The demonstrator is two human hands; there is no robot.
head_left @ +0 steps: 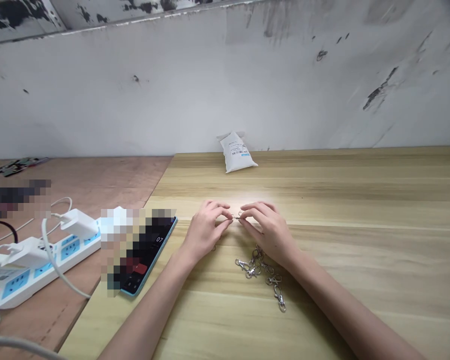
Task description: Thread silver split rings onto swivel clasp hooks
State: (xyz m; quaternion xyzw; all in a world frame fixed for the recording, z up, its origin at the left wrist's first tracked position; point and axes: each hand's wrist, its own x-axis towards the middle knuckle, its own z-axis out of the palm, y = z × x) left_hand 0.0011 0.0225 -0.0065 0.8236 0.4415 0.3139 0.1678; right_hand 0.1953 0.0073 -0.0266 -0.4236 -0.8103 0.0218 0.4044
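My left hand (pixel 207 226) is closed in a pinch, its thumb and fingertips on a small metal ring (pixel 233 217). Facing it, my right hand (pixel 267 227) pinches a small metal piece (pixel 237 217) that meets the ring; its exact kind is too small to make out. Both hands work just above the wooden tabletop. Below my right hand lies a loose pile of silver swivel clasps (pixel 253 270), with one clasp (pixel 279 298) a little apart at the near end. Part of another metal ring (pixel 214 248) shows beside my left palm.
A phone (pixel 150 260) lies left of my left forearm. Further left, a white power strip (pixel 48 270) holds chargers and cables on a brown surface. A white plastic packet (pixel 237 154) rests at the back, near the stained wall (pixel 195 90).
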